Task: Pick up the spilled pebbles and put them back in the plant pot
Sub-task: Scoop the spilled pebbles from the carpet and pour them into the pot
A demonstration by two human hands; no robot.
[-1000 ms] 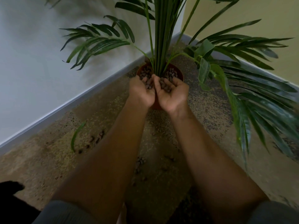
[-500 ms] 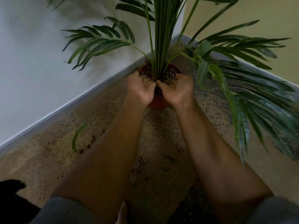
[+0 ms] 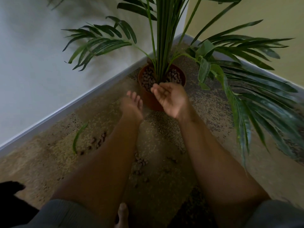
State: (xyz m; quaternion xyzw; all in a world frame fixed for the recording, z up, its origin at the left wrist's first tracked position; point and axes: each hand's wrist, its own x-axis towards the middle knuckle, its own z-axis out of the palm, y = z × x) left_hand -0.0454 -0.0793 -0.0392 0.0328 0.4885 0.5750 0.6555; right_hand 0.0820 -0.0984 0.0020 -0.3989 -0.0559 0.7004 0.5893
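A terracotta plant pot (image 3: pixel 148 97) stands in the room corner, filled with brown pebbles (image 3: pixel 148 78) around a palm's stems. My right hand (image 3: pixel 171 97) hovers at the pot's near rim, palm up, fingers apart and empty. My left hand (image 3: pixel 132 104) is just left of the pot, blurred, fingers loosely spread with nothing in it. Spilled pebbles (image 3: pixel 139 163) lie on the speckled floor between my forearms. Another scatter of spilled pebbles (image 3: pixel 98 142) lies left of my left forearm.
Long palm fronds (image 3: pixel 256 99) droop over the floor on the right. A fallen green leaf (image 3: pixel 78 137) lies near the left pebbles. White wall and skirting board (image 3: pixel 65 107) run along the left, a yellow wall (image 3: pixel 263 22) at the back right. A toe (image 3: pixel 122 213) shows at the bottom.
Both hands held pebbles cupped over the pot, tipped them in, and have now pulled back from the rim, apart and empty.
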